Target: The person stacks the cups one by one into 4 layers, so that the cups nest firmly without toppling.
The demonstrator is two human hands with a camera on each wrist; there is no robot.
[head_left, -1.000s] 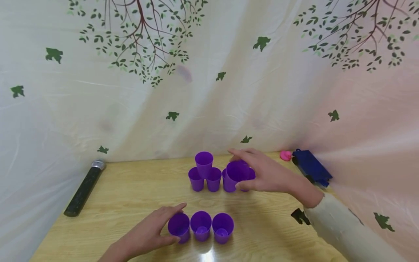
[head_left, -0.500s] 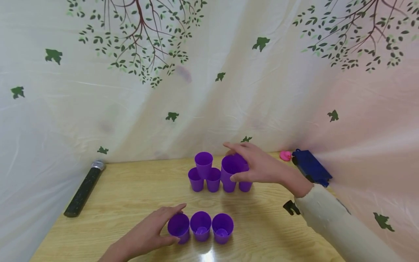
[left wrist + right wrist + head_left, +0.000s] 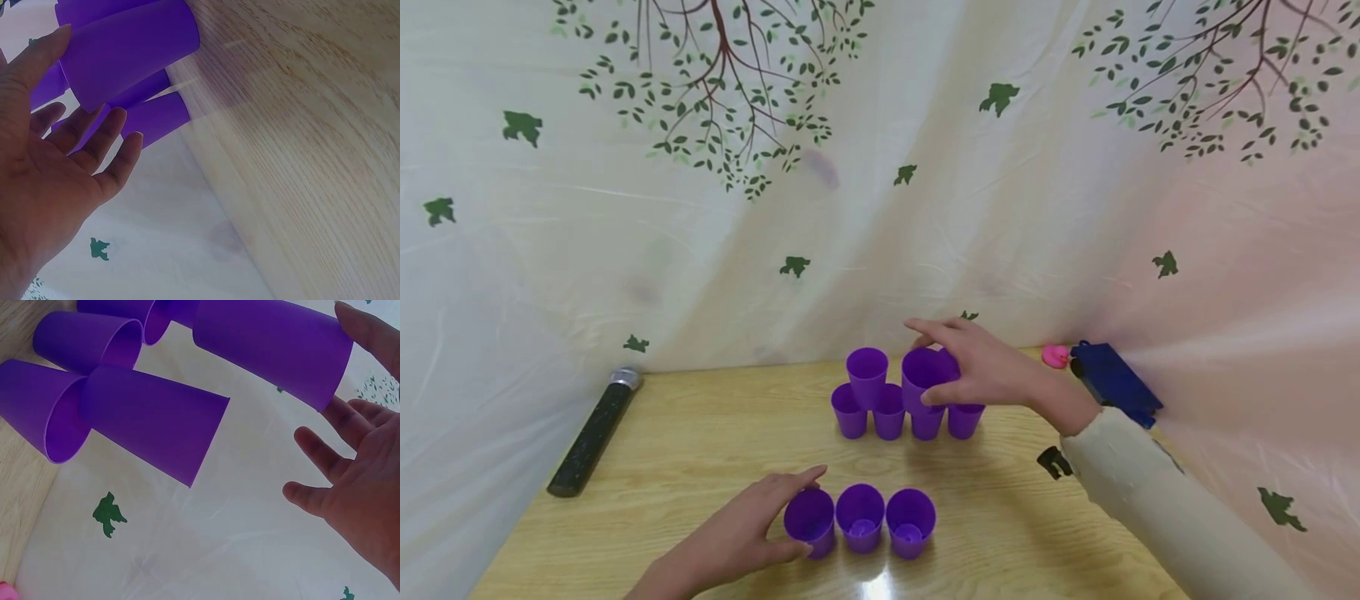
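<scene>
Main change: right hand (image 3: 992, 362) has shifted left and slightly up in the head view over the last second, taking the held cup (image 3: 925, 379) from the right end of the back stack to above the third bottom cup (image 3: 927, 427), right of frame centre. Thumb and fingers clamped round it, mouth up. It sits just right of the upper left cup (image 3: 867, 375); right-wrist view shows a gap between it and the upper right cup (image 3: 156, 419). Can't tell if its base touches anything. Left hand (image 3: 767, 512) unchanged at lower centre, fingers and thumb curled round the front left cup (image 3: 810, 517); middle front cup (image 3: 861, 512) and right front cup (image 3: 911, 517) haven't moved. For the stacking, my read: cup being lined up, not released yet, front three unstacked
</scene>
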